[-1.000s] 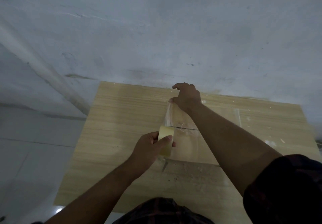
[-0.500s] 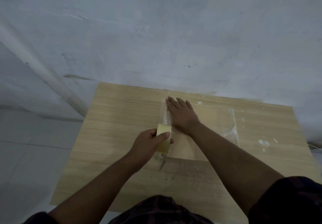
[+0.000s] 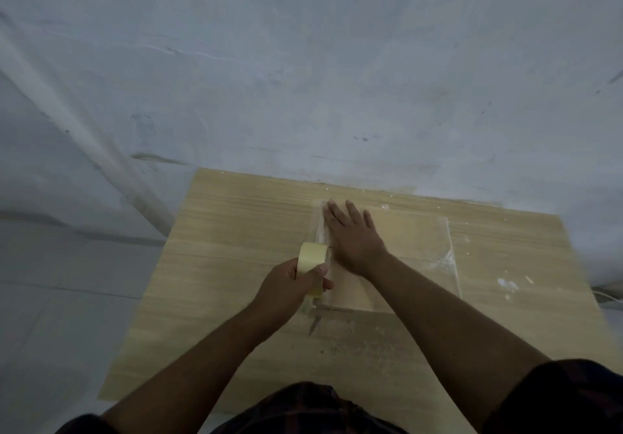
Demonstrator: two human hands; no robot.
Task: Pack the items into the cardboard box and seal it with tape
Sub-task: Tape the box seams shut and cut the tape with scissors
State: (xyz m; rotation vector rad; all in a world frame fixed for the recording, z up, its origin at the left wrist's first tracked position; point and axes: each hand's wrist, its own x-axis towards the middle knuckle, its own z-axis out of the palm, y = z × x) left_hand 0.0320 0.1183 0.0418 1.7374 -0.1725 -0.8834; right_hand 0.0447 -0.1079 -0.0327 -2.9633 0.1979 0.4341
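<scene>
Cardboard box (image 3: 414, 241): right hand (image 3: 354, 238) stays flat.

One cardboard box (image 3: 411, 241), one tape roll (image 3: 312, 260), one table (image 3: 236, 231), two hands: left hand (image 3: 290, 285), right hand (image 3: 354, 238).

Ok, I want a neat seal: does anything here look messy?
The clear tape on the right edge of the cardboard box looks wrinkled toward its near end, not flat. White scraps lie on the table right of it.
</scene>
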